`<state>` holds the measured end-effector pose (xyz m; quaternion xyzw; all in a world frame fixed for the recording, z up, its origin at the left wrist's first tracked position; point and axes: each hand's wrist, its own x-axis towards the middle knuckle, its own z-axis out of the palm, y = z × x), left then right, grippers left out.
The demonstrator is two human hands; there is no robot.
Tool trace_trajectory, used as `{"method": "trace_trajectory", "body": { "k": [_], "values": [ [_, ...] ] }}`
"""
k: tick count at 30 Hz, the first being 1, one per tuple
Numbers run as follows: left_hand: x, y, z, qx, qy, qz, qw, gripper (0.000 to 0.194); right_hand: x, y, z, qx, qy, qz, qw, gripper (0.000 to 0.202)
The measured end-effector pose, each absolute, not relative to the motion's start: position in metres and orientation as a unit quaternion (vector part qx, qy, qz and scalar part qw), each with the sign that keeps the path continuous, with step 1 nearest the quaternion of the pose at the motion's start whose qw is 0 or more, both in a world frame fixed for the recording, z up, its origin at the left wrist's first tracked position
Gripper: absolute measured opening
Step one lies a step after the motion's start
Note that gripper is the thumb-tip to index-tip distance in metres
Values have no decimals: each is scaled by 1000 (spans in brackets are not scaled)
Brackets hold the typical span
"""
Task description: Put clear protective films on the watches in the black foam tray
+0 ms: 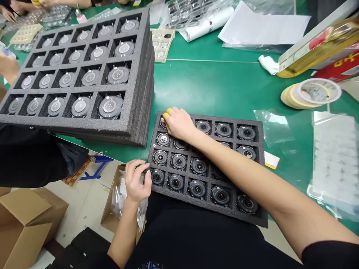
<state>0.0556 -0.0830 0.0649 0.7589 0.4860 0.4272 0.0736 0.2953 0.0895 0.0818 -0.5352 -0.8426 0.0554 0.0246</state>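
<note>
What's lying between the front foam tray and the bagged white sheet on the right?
The head view shows clear plastic film and a small white-and-yellow slip beside the foam tray, with green tabletop before the bagged sheet.

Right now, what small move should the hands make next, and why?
I'd probably firm up the left hand against the foam tray: its fingers only curve loosely at the left edge, while the right hand reaches across to the far-left corner pocket.

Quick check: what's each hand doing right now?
Left hand: open, empty, by the foam tray's left edge.
Right hand: at its far-left corner; grip can't be told.
</note>
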Motion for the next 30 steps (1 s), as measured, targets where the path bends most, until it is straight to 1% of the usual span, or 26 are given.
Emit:
{"method": "trace_trajectory", "body": {
  "k": [1, 3, 5, 7, 10, 13, 15, 19, 23, 27, 30],
  "values": [
    [55, -87, 73, 772, 469, 424, 68, 13, 296, 88, 81, -544, -837, 49, 21, 34],
    [58, -96, 85, 788, 434, 428, 80, 30, 297, 85, 79, -538, -841, 50, 10, 32],
    [66, -104, 93, 791, 412, 439, 108, 37, 297, 84, 78, -517, -853, 63, 5, 31],
    [81, -111, 95, 784, 400, 451, 145, 34, 294, 86, 78, -512, -856, 69, 16, 32],
    [103, -119, 93, 776, 371, 466, 207, 31, 295, 90, 78, -546, -836, 52, 30, 35],
    [116, -123, 87, 772, 373, 461, 230, 26, 299, 88, 78, -565, -823, 46, 18, 33],
    [119, -124, 83, 774, 384, 451, 225, 19, 299, 85, 78, -545, -836, 64, 12, 32],
    [115, -120, 72, 806, 381, 420, 169, 30, 293, 92, 76, -527, -845, 79, 38, 34],
    [91, -112, 59, 800, 435, 399, 106, 29, 302, 97, 72, -575, -815, 61, 41, 37],
    [72, -104, 36, 760, 500, 401, 111, 39, 304, 90, 71, -547, -833, 77, 40, 37],
    [72, -100, 15, 737, 495, 445, 116, 39, 295, 93, 74, -531, -842, 80, 46, 40]
  ]
}}
